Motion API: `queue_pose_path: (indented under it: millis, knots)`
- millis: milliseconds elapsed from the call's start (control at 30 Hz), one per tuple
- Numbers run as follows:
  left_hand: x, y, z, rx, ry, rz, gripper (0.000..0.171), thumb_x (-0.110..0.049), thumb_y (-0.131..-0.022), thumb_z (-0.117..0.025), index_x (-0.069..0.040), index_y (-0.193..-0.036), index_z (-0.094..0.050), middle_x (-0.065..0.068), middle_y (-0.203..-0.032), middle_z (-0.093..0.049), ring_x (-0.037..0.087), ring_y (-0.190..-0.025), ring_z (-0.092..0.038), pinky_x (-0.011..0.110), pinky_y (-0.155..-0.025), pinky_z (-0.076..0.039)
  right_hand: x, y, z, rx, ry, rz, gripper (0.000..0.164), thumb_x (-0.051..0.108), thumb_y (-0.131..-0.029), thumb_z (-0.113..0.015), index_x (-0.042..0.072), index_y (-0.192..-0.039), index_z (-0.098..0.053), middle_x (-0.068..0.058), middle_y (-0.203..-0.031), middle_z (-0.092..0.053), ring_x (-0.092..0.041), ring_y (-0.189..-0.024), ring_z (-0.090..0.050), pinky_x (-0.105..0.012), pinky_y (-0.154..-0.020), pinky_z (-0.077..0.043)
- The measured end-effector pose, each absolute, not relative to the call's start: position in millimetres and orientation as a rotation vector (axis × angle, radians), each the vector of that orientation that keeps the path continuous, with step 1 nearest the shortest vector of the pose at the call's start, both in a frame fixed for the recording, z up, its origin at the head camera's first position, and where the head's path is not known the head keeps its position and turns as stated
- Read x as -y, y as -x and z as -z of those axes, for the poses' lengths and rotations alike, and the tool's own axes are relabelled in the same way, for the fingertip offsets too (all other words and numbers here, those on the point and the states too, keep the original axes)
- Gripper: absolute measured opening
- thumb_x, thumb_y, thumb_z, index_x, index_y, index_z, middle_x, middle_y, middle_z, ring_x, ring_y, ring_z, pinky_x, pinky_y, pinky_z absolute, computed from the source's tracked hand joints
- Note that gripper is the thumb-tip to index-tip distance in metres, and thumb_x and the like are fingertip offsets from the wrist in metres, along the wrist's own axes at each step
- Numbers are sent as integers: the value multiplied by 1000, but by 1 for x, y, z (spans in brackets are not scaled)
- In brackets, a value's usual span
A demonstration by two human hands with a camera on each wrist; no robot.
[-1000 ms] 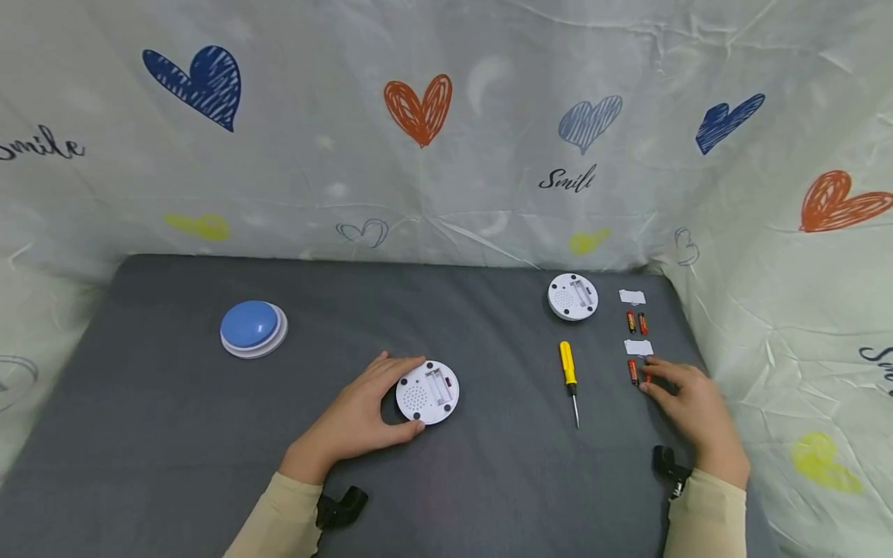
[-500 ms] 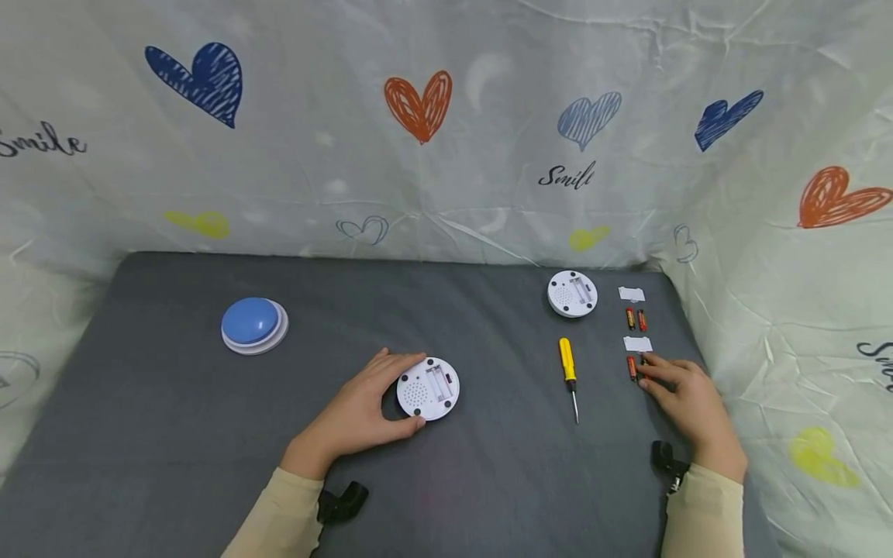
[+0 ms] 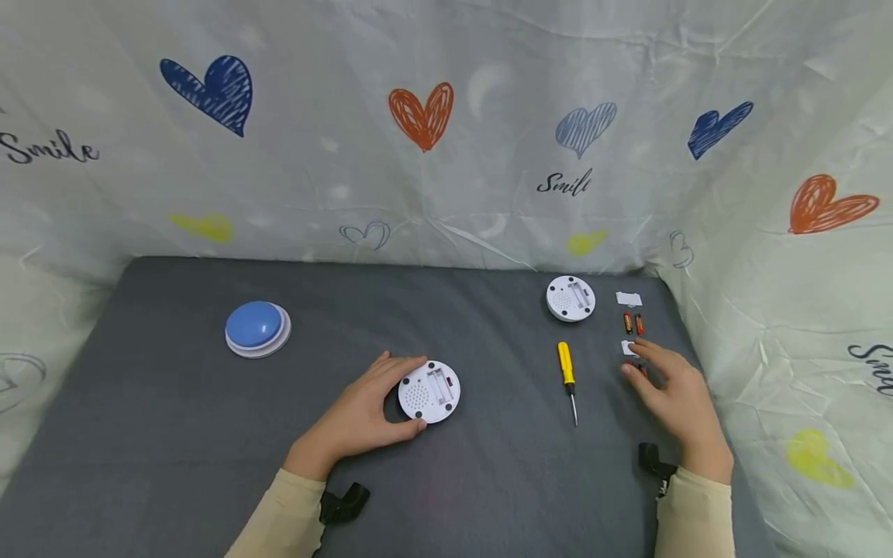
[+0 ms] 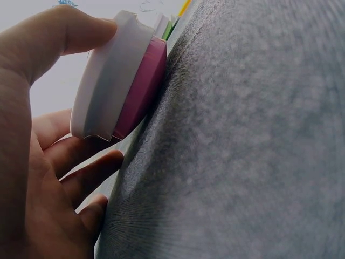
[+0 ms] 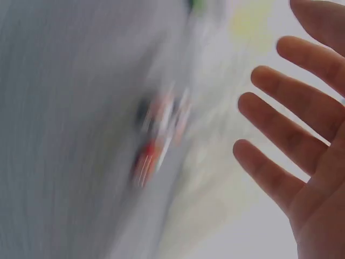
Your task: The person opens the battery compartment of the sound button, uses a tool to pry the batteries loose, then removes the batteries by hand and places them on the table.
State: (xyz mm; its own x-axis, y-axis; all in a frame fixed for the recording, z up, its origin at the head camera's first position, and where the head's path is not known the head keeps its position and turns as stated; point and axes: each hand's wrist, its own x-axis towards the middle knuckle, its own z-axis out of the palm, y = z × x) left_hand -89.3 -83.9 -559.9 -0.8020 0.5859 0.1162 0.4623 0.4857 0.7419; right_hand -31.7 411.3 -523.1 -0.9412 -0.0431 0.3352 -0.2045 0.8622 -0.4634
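At the middle of the table, my left hand (image 3: 359,411) grips a round buzzer button (image 3: 429,392) by its edges. Its white base faces up, showing speaker holes and an uncovered battery slot; the left wrist view shows its pink dome (image 4: 144,89) underneath against the cloth. On the right side, my right hand (image 3: 680,403) hovers with fingers spread and nothing in them. Its fingertips overlap a white battery cover (image 3: 625,348) and red batteries (image 5: 144,164), which are partly hidden in the head view and blurred in the right wrist view.
A yellow screwdriver (image 3: 567,372) lies left of my right hand. Farther back are another upturned button (image 3: 570,299), a second white cover (image 3: 629,298) and two batteries (image 3: 633,323). A blue-domed button (image 3: 254,325) stands at left. Patterned cloth (image 3: 488,170) hangs behind.
My right hand has let go of the battery by its fingertips, spread its fingers and shifted slightly left and up. The left hand keeps its grip on the buzzer button.
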Motion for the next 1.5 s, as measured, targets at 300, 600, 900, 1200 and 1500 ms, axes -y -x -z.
queue_pose_path:
  millis: [300,600,900,1200,1500]
  knots:
    - [83,85,564,-2586,-867,-1200,91,-41,-85,-94,-22,-164,-52,0,-159,-56,27,-155,-45,51,-134,-22,-271,53,525,2716,-843,-820,61,34,-96,-87,9,-148,-68,-9,-150,-65,-27,-138,-62,-49,-116,-50]
    - [78,89,561,-2587,-942,-1203,90,-43,-87,-93,-17,-164,-52,3,-158,-58,27,-150,-51,53,-135,-20,-192,53,534,2940,-962,-817,88,50,-95,-86,13,-165,-48,-9,-161,-53,-27,-145,-55,-48,-117,-51]
    - [72,90,553,-2638,-990,-1129,90,-46,-89,-91,-14,-163,-52,5,-157,-59,28,-148,-54,57,-134,-22,-189,55,533,2915,-903,-729,83,47,-94,-88,13,-162,-53,-10,-156,-57,-29,-141,-59,-48,-114,-53]
    - [56,95,548,-2678,-955,-982,91,-49,-89,-89,-11,-164,-52,6,-159,-59,26,-149,-53,59,-133,-24,-200,59,534,2949,-861,-729,81,47,-95,-87,15,-161,-54,-11,-159,-56,-30,-143,-58,-51,-114,-53]
    - [36,121,542,-2629,-1037,-919,90,-49,-92,-87,-9,-164,-51,8,-157,-60,27,-149,-53,61,-132,-25,-219,72,534,2984,-772,-793,80,45,-95,-87,13,-161,-54,-8,-161,-55,-27,-147,-55,-48,-119,-49]
